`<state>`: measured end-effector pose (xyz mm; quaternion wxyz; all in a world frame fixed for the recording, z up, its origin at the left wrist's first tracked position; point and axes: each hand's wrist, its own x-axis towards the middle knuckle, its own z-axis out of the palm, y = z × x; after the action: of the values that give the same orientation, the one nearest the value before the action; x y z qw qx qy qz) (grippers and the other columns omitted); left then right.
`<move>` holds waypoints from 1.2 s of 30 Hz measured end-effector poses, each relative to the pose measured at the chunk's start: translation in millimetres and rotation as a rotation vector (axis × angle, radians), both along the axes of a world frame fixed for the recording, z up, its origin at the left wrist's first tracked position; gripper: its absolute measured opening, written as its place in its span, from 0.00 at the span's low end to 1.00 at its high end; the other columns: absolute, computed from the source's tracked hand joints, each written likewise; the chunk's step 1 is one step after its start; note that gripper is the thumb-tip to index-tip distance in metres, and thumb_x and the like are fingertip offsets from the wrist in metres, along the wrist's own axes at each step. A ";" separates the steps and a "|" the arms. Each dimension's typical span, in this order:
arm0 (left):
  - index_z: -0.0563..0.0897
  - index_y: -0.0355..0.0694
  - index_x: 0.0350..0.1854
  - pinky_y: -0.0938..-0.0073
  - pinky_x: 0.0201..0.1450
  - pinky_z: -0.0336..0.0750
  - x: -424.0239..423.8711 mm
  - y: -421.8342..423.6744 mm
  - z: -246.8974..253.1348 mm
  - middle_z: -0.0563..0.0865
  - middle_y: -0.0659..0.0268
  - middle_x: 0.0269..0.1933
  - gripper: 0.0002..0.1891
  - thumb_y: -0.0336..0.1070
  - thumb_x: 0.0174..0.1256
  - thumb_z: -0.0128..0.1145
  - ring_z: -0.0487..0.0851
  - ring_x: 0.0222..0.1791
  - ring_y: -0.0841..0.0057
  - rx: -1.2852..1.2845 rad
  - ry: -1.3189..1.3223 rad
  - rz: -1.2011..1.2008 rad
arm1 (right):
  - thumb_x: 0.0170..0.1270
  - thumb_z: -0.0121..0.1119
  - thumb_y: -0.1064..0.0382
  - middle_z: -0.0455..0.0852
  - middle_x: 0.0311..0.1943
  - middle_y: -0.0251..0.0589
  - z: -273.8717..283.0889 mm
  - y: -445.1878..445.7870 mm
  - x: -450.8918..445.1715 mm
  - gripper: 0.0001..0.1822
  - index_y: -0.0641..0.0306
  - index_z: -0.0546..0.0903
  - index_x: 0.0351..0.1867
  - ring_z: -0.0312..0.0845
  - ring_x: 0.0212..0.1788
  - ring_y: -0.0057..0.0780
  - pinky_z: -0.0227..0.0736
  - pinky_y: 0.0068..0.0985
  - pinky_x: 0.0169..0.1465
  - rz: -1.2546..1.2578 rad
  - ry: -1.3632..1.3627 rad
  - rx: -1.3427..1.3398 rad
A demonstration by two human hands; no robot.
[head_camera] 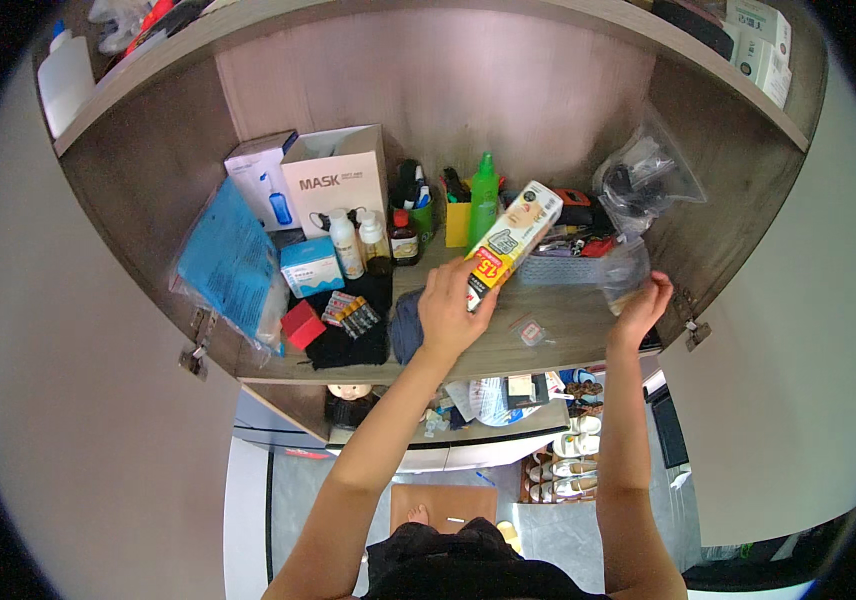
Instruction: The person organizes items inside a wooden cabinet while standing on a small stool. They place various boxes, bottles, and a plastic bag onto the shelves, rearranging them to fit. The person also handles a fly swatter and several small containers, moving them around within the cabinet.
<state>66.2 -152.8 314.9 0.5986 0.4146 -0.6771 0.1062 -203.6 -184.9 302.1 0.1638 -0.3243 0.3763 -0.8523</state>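
Observation:
My left hand (454,307) grips the lower end of a long white, yellow and black carton (516,238), which tilts up to the right above the cabinet shelf (458,360). At the right, my right hand (639,311) has its fingers on a small clear plastic bag (623,271). That bag overlaps the right end of a grey plastic basket (559,271) filled with small items. A green bottle (483,199) stands just behind the carton. On the shelf between my hands lies a tiny clear zip bag (530,331). Dark blue cloth (405,328) is beside my left hand.
At the left stand a mask box (334,180), a blue-white box (312,266), pump bottles (373,240) and a brown bottle (404,238). Several batteries (353,315) and a red box (302,325) lie in front. A larger clear bag (645,176) is back right. Open doors (780,360) flank me.

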 end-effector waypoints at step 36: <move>0.74 0.35 0.51 0.58 0.53 0.68 167.6 86.9 -5.0 0.75 0.49 0.51 0.19 0.27 0.53 0.54 0.73 0.49 0.52 0.230 -0.105 0.443 | 0.62 0.59 0.58 0.68 0.56 0.45 -24.4 56.3 150.5 0.36 0.54 0.50 0.65 0.69 0.58 0.38 0.74 0.39 0.50 0.617 -0.199 0.288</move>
<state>233.8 -65.9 309.9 0.4736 0.6123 -0.6074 0.1786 -53.1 -128.6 277.7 0.4934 -0.3120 0.3589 -0.7283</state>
